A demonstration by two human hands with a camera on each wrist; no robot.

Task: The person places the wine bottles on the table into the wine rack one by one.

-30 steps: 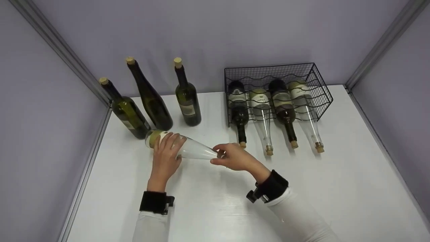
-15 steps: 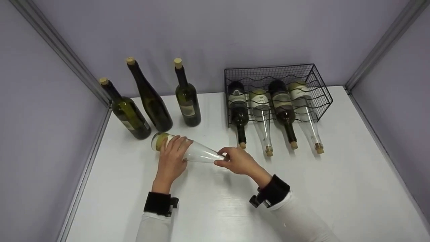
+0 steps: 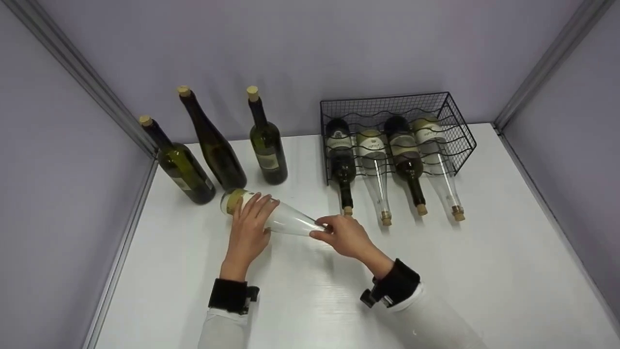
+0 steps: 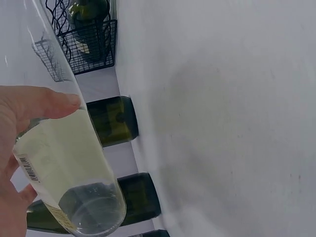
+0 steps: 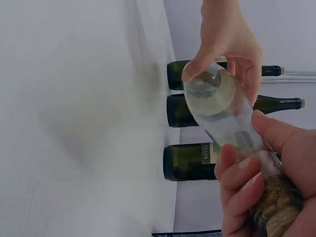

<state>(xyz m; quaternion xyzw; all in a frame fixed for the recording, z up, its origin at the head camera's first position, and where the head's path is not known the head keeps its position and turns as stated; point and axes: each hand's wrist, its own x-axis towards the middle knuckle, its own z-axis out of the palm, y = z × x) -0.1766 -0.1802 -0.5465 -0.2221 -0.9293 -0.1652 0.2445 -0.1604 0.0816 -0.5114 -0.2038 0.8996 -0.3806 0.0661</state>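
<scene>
A clear glass wine bottle [image 3: 290, 220] with a pale label lies on its side above the white table, its neck pointing right. My left hand [image 3: 248, 228] grips its body near the base, thumb below and fingers over the label. Around the neck curl the fingers of my right hand [image 3: 346, 236]. In the right wrist view a cork [image 5: 279, 212] shows in the bottle's mouth, partly hidden by that hand. The left wrist view shows the bottle's base and a barcode on the label [image 4: 64, 153].
Three corked dark green bottles, a left one [image 3: 186, 172], a tall middle one [image 3: 220, 157] and a right one [image 3: 269, 152], stand upright behind the hands. At the back right a black wire rack [image 3: 387, 104] holds several lying bottles, necks toward the front.
Both hands have carried the clear bottle slightly right and toward the front, mostly in the first half second. Since then it has hardly moved; the head view has shifted a little.
</scene>
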